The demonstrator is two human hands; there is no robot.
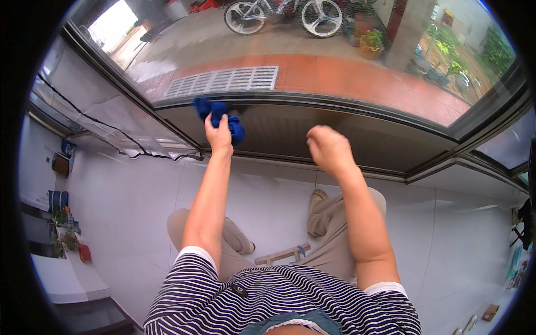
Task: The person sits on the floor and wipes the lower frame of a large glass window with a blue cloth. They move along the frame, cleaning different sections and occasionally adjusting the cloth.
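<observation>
My left hand (pixel 220 135) grips a bunched blue cloth (pixel 235 130) at the left part of a framed glass panel, near the frame's dark horizontal rail (pixel 293 99). Part of the cloth sticks out above the fingers and looks blurred. My right hand (pixel 331 148) is curled in front of the dark lower panel (pixel 268 134), to the right of the cloth. Nothing shows in it, though its palm is hidden. Whether either hand touches the panel cannot be told.
A low wooden stool (pixel 282 254) stands between my legs on the tiled floor (pixel 125 197). At left hangs a mesh curtain (pixel 113 113) with a dark cord. Potted plants (pixel 67 240) stand far left. Beyond the glass are a bicycle (pixel 284 12) and a white floor grate (pixel 222 79).
</observation>
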